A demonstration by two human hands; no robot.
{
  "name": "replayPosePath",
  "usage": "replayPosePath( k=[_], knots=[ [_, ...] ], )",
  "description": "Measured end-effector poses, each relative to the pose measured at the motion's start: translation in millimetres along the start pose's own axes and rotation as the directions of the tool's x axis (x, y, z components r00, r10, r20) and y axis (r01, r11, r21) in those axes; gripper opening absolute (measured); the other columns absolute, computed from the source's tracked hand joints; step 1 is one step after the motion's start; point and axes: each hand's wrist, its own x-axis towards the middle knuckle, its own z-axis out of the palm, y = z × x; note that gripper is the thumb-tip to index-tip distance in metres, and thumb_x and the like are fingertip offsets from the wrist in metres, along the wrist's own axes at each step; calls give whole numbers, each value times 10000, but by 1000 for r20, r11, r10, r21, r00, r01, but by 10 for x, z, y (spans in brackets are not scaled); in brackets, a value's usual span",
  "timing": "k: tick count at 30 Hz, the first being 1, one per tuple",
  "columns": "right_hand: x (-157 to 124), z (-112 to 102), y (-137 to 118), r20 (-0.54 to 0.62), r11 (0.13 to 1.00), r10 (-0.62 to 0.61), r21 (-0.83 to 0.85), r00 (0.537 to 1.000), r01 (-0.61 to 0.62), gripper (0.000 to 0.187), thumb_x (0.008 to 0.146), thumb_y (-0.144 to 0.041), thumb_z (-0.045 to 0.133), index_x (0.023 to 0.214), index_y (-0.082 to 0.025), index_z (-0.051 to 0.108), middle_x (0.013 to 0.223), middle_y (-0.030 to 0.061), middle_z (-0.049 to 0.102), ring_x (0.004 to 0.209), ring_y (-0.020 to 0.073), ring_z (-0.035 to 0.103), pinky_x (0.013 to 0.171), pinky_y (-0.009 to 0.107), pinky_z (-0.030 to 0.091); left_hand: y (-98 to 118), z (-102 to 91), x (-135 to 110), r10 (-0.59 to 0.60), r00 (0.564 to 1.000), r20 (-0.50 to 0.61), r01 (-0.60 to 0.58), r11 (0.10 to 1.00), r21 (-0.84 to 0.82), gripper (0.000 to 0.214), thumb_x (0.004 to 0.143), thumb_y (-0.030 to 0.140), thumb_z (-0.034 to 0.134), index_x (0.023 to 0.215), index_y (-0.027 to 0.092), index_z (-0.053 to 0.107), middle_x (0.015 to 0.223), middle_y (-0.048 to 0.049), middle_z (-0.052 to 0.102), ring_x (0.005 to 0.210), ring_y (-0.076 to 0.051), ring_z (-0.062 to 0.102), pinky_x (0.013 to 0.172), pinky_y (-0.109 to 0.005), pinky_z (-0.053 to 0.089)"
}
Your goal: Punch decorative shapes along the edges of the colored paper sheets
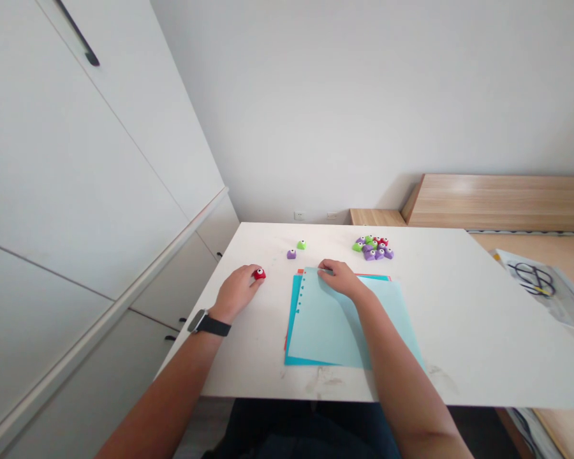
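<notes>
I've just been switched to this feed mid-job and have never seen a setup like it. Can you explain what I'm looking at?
There's no machine here: these are a person's two bare hands. The single picture comes from a camera worn on the head, looking forward and down, so their left is your left.

On the white table lies a pale blue sheet with holes along its left edge, over a darker blue sheet. Beyond them are a lone green piece, a lone purple piece and, farther right, a mixed cluster.

The left hand has a small red piece at its fingertips. The right hand is at the sheet's far edge; I can't tell whether it grips anything.
</notes>
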Motion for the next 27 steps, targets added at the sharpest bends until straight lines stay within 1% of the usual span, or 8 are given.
replayPosePath(
  k=[5,8,10,13,17,21,24,27],
  knots=[
    [3,15,10,-5,1000,-3,12,1000,3,135,894,-281,553,898,-222,675,873,18,701,766,172,584,713,276,385,-1,-27,-6,-15,1000,-19,13,992,-129,270,905,357,577,1129,227,655,1071,-76,716,954,-248,681,865,-366,533],
    [6,18,12,-2,1000,-8,21,1000,8,133,892,-277,554,898,-220,675,883,22,706,790,177,594,731,281,392,19,-25,103,-10,999,-34,2,977,-215,299,901,372,588,1154,228,653,1091,-69,716,964,-234,679,834,-343,541],
    [10,17,19,-3,1000,-7,19,1000,7,132,891,-276,556,900,-219,674,892,23,708,801,180,598,739,283,393,42,-8,244,15,999,-28,-21,966,-258,302,890,363,602,1153,226,661,1099,-66,719,974,-226,678,832,-330,539],
    [15,17,36,-4,1000,-1,18,1000,1,131,890,-278,557,899,-219,674,896,21,710,803,180,601,742,285,397,82,50,538,25,1000,-11,-27,962,-271,294,867,339,628,1127,214,681,1078,-67,732,972,-225,681,848,-329,533],
    [16,30,69,-13,1000,3,6,1000,-3,132,889,-277,562,899,-217,679,885,25,710,808,182,609,743,281,403,154,166,961,7,1000,-7,-8,978,-210,286,854,310,645,1109,193,699,1088,-84,742,1003,-231,678,911,-336,508],
    [17,50,101,-24,1000,-4,-5,1000,4,140,898,-271,559,912,-210,685,878,31,714,812,181,615,745,273,412,204,255,1244,16,1000,19,-12,985,-175,270,857,270,632,1100,183,712,1107,-91,745,1027,-225,673,936,-324,492],
    [21,45,104,-31,1000,-5,-21,1000,4,136,899,-258,565,916,-203,687,898,33,719,820,177,618,744,263,411,204,231,1375,24,998,66,-14,989,-147,273,805,239,676,1067,183,730,1072,-82,757,998,-231,685,921,-316,503],
    [23,29,87,-33,999,10,-49,999,-12,132,894,-244,575,922,-196,694,890,32,723,824,174,623,749,256,408,292,117,1520,38,996,79,-29,993,-118,407,739,208,724,1144,172,711,1177,-96,730,1103,-262,655,991,-336,481]
  ],
)
